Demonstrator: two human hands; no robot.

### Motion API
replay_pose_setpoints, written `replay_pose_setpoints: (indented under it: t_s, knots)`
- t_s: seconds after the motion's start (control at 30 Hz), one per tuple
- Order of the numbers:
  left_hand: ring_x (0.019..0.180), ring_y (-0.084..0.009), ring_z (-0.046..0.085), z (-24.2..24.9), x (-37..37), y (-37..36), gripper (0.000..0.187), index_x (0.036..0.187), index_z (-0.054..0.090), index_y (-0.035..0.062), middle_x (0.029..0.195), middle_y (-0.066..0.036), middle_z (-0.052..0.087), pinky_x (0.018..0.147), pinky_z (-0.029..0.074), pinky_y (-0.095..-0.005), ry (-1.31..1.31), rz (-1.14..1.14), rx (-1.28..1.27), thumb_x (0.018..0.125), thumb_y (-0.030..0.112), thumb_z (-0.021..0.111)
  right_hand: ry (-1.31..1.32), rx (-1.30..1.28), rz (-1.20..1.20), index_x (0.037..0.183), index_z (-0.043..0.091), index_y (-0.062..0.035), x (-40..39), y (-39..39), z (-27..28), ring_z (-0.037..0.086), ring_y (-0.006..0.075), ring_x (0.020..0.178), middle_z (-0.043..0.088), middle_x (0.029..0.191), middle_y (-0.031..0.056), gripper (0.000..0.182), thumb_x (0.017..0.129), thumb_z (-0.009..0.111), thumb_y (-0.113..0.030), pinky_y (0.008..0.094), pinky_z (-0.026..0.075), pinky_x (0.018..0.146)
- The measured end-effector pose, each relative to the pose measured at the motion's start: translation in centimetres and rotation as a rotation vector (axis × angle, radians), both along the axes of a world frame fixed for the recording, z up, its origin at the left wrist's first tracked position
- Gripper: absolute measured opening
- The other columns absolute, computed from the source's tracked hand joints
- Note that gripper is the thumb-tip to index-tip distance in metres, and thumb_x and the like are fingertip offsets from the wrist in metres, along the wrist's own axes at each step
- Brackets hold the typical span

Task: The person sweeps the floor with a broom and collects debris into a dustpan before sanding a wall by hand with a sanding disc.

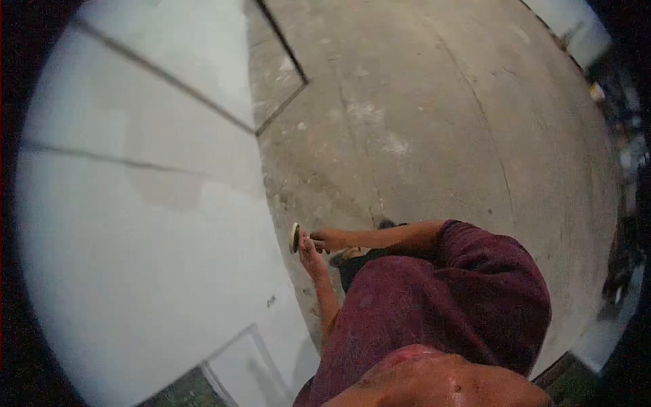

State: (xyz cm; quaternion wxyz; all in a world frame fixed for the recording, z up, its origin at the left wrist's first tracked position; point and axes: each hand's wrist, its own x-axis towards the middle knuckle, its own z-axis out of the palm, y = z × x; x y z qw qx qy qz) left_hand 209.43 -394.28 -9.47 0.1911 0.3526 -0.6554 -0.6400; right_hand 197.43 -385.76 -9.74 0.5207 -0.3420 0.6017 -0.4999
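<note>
A small round disc (295,238) with a pale rim and a darker inside stands on edge beside the white wall. Close behind it is my left hand (309,251), its fingers closed around the disc's near side. My right hand (328,239) meets the left one, with curled fingers pressed close to it. Whatever lies between the two hands is too small to make out. Exactly what kind of thing the disc is cannot be told at this size.
A white wall (149,251) fills the left side, crossed by dark lines. Worn concrete floor (434,136) with cracks and pale stains stretches ahead and right. A dark thin bar (281,41) rises near the wall. Blurred clutter (627,149) lines the far right edge.
</note>
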Motion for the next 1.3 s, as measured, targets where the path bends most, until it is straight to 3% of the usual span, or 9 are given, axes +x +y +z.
replay_pose_setpoints:
  t_s: [0.03, 0.07, 0.37, 0.77, 0.9, 0.97, 1.1, 1.17, 1.3]
  knots:
    - [0.128, -0.0262, 0.049, 0.0, -1.5, 1.4, 0.064, 0.149, 0.039, 0.0094, 0.146, -0.015, 0.045, 0.091, 0.049, -0.0369, 0.025, -0.044, 0.031, 0.100, 0.048, 0.050, 0.039, -0.022, -0.035, 0.124, 0.054, -0.0001, -1.1, 1.8, 1.0, 0.066, 0.0196, 0.075, 0.069, 0.102, 0.0138, 0.043, 0.103, 0.047, -0.037, 0.0342, 0.054, 0.064]
    - [0.133, -0.0277, 0.046, 4.9, -3.7, 4.2, 0.065, 0.150, 0.036, 0.0036, 0.150, -0.016, 0.042, 0.107, 0.040, -0.0429, -0.028, -0.046, 0.064, 0.102, 0.045, 0.048, 0.053, -0.033, -0.084, 0.124, 0.054, -0.0001, -1.7, 3.3, 1.0, 0.066, 0.0196, 0.075, 0.069, 0.102, 0.0138, 0.043, 0.103, 0.047, -0.037, 0.0342, 0.054, 0.064]
    - [0.133, -0.0287, 0.045, 5.2, -10.1, 10.2, 0.067, 0.153, 0.034, 0.0089, 0.149, -0.014, 0.043, 0.106, 0.037, -0.0455, 0.060, -0.320, 0.086, 0.100, 0.048, 0.048, 0.129, -0.156, -0.588, 0.123, 0.055, -0.0037, -4.2, 11.4, 2.9, 0.059, 0.0162, 0.061, 0.064, 0.082, 0.0094, 0.045, 0.105, 0.041, -0.042, 0.0334, 0.049, 0.056]
    - [0.123, -0.0256, 0.053, 2.9, -7.1, 2.9, 0.068, 0.152, 0.033, 0.0056, 0.137, -0.014, 0.053, 0.102, 0.041, -0.0407, 0.115, -0.316, 0.156, 0.100, 0.045, 0.053, -0.119, -0.079, -0.586, 0.133, 0.050, -0.0032, -1.4, 6.8, 3.2, 0.059, 0.0144, 0.057, 0.064, 0.084, 0.0086, 0.055, 0.104, 0.038, -0.048, 0.0332, 0.047, 0.048]
    - [0.122, -0.0247, 0.054, -0.2, -5.2, -5.9, 0.065, 0.149, 0.037, 0.0018, 0.134, -0.015, 0.055, 0.100, 0.044, -0.0375, 0.223, -0.191, -0.046, 0.098, 0.032, 0.061, 0.575, 0.187, -0.276, 0.117, 0.053, 0.0006, -2.4, 3.1, -8.5, 0.062, 0.0338, 0.090, 0.062, 0.100, 0.0207, 0.055, 0.103, 0.038, -0.051, 0.0466, 0.049, 0.082]
    - [0.121, -0.0242, 0.055, -1.7, -3.1, -11.1, 0.059, 0.146, 0.043, 0.0007, 0.132, -0.015, 0.057, 0.101, 0.045, -0.0371, 0.293, -0.082, 0.005, 0.095, 0.021, 0.065, 0.562, 0.385, -0.109, 0.117, 0.052, 0.0006, -2.5, 3.3, -14.6, 0.058, 0.0388, 0.104, 0.059, 0.104, 0.0239, 0.052, 0.103, 0.039, -0.048, 0.0491, 0.044, 0.092]
    - [0.113, -0.0241, 0.059, -5.7, 2.4, -20.0, 0.064, 0.140, 0.049, -0.0033, 0.127, -0.014, 0.060, 0.099, 0.046, -0.0357, 0.369, -0.025, -0.083, 0.088, 0.022, 0.075, 0.502, 0.783, 0.057, 0.123, 0.052, 0.0003, -2.6, 6.4, -22.8, 0.059, 0.0370, 0.107, 0.059, 0.112, 0.0226, 0.052, 0.104, 0.037, -0.046, 0.0490, 0.044, 0.094]
    - [0.108, -0.0230, 0.060, -2.8, 4.3, -21.6, 0.062, 0.138, 0.052, -0.0033, 0.124, -0.013, 0.061, 0.097, 0.047, -0.0351, 0.279, 0.031, -0.028, 0.087, 0.023, 0.076, 0.204, 0.869, -0.134, 0.109, 0.065, 0.0015, -3.8, 8.3, -28.7, 0.067, 0.0341, 0.079, 0.068, 0.098, 0.0204, 0.059, 0.099, 0.042, -0.052, 0.0472, 0.055, 0.073]
    - [0.106, -0.0203, 0.060, -5.4, 6.0, -24.2, 0.059, 0.138, 0.053, -0.0006, 0.122, -0.011, 0.062, 0.092, 0.049, -0.0328, 0.325, 0.023, 0.011, 0.089, 0.022, 0.075, 0.434, 0.672, -0.248, 0.105, 0.068, -0.0024, -5.7, 11.6, -22.8, 0.067, 0.0285, 0.076, 0.069, 0.095, 0.0178, 0.053, 0.098, 0.044, -0.049, 0.0431, 0.055, 0.067]
